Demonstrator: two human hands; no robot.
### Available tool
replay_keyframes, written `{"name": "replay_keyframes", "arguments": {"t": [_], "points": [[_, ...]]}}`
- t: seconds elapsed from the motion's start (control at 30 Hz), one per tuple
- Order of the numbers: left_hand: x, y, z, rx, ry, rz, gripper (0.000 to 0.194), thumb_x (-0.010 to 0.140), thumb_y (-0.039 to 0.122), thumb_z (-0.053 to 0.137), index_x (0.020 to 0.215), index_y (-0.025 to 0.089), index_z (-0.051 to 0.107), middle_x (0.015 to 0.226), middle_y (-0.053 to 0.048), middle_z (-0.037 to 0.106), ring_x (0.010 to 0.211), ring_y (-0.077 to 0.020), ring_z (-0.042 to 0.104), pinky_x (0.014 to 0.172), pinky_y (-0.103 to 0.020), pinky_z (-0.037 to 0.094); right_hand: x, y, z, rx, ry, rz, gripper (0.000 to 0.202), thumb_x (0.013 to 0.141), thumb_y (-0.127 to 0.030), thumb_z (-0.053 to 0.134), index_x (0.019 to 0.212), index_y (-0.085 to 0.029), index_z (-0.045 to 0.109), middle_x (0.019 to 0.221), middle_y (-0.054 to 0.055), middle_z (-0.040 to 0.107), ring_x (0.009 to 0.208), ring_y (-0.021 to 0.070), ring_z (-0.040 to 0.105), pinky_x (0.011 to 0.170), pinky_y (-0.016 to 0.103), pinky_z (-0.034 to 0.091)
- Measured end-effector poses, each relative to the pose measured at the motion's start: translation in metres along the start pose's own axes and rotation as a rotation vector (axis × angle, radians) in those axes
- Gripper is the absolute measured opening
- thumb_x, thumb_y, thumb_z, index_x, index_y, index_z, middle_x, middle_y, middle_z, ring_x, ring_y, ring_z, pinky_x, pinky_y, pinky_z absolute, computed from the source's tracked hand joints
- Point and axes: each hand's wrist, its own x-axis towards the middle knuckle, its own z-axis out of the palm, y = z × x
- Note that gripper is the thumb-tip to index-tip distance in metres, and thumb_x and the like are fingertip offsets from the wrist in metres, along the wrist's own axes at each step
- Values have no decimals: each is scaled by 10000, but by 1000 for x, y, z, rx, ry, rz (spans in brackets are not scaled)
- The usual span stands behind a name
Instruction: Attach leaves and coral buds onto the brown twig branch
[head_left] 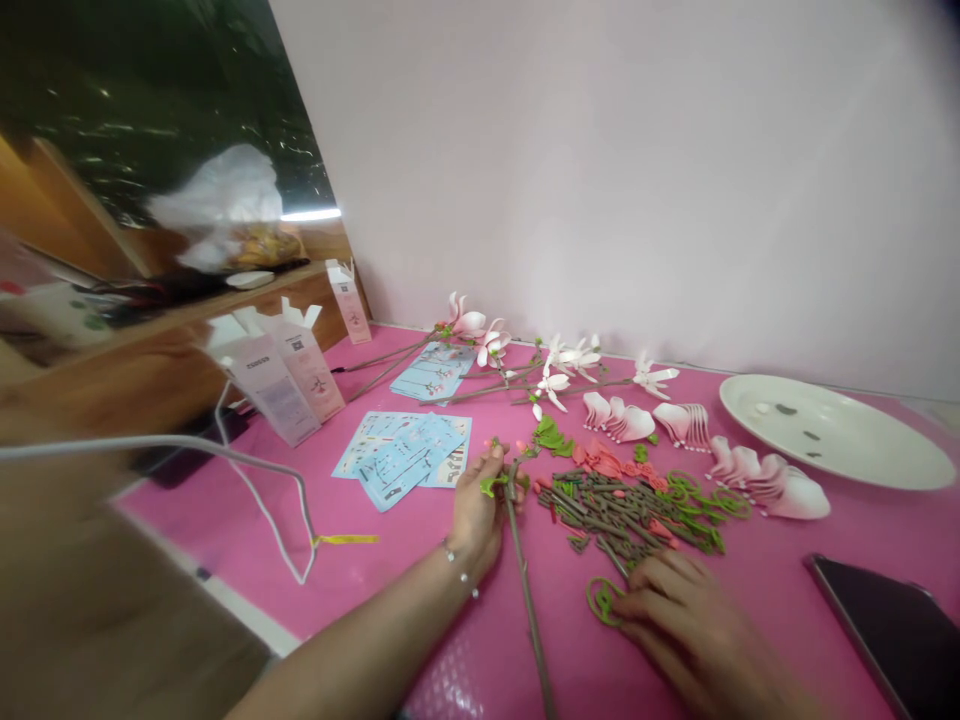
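My left hand (pixel 478 505) pinches the upper part of a long brown stem (pixel 525 590), which lies on the pink table mat (pixel 420 570) with small green and pink bits at its top end. My right hand (pixel 679 610) rests palm down at the near edge of a pile of brown, green and coral plastic pieces (pixel 622 500), its fingers touching a green ring piece (pixel 600 598). Beyond the pile lie stacked pink-white petals (pixel 757 480) and finished pink-white flower branches (pixel 525 365).
Blue instruction sheets (pixel 405 455) lie left of my left hand, with pink-and-white boxes (pixel 289 380) and a white cable (pixel 262 500) farther left. A white plate (pixel 840 430) sits at the far right, a dark phone (pixel 892 625) at the near right. A wall stands behind.
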Motion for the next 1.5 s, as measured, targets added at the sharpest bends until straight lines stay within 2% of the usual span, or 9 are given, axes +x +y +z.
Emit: {"name": "replay_keyframes", "arguments": {"t": [0.3,0.53,0.77,0.97,1.07,1.17,1.27,1.4,1.5], "points": [[3,-3,-2,51,-1,18,380,705,478,740,697,195,485,511,61,552,401,-89,530,391,-189,340,5,-1,-2,-6,1,-60,173,895,-164,528,761,-231,615,691,18,617,647,184,574,629,321,457],[1,-6,-1,12,-71,-123,175,756,292,668,836,158,589,545,32,609,387,-115,568,383,-215,402,4,0,-2,-30,2,-38,149,886,-188,541,775,-240,625,690,24,630,656,193,590,636,335,494],[-8,-2,5,16,-245,-304,216,780,283,662,837,75,660,581,-40,652,378,-99,561,352,-195,434,-2,3,-4,-20,-1,-23,115,855,-188,578,884,-265,658,771,23,684,713,202,640,665,340,545],[-17,0,4,66,-356,-435,183,725,257,681,821,102,689,574,-31,666,359,-127,589,302,-197,460,-20,23,-4,-116,193,-28,282,862,-197,537,1102,-293,649,947,47,747,886,281,691,814,464,533],[-24,-2,4,98,-420,-501,159,677,241,708,765,109,696,588,-45,686,358,-142,600,304,-223,488,-23,25,-10,-63,250,36,257,881,-234,536,1097,-309,652,967,40,756,898,283,700,783,436,568],[-32,-4,7,119,-475,-558,217,572,274,794,698,126,697,543,-27,673,381,-156,612,314,-235,499,-19,19,-17,83,265,126,188,877,-282,580,1031,-332,675,902,24,752,833,241,710,663,327,607],[-40,-3,10,135,-503,-590,323,443,340,872,622,136,697,512,-12,662,439,-124,622,353,-166,473,-12,8,-25,214,344,235,104,854,-374,633,879,-322,720,799,31,739,759,233,710,649,316,617],[-48,1,11,221,-575,-656,426,375,403,908,633,104,751,578,-62,712,454,-92,614,382,-138,446,-3,-6,-34,390,394,397,235,799,-496,674,732,-275,718,677,45,722,634,231,694,644,349,616],[-51,-1,7,281,-616,-676,393,398,406,912,645,136,769,607,-37,721,442,-61,585,404,-135,418,2,-13,-37,530,447,391,273,790,-489,695,651,-255,676,586,10,671,571,189,668,603,308,594]]}}
